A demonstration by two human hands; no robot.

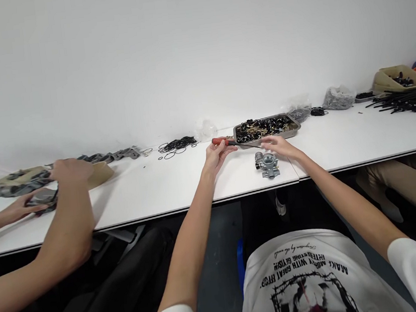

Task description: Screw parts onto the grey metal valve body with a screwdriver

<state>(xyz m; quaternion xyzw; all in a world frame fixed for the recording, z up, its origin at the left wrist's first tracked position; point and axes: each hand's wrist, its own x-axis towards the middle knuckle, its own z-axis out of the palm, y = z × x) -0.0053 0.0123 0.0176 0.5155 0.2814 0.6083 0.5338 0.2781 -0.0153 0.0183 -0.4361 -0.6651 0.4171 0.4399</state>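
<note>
My left hand is closed around a screwdriver with a red and black handle, its thin shaft pointing right. The fingers of my right hand are pinched together at the tip of that shaft; whether they hold a small part there is too small to tell. Just below, a grey metal carburetor body lies on the white table, touched by neither hand. Behind both hands stands a metal tray filled with small black and brass-coloured parts.
Black rubber rings lie in a pile at the back left, beside a clear plastic bag. Further left, a co-worker's hands handle a grey part. Bagged parts, a beige bin and black hoses occupy the right.
</note>
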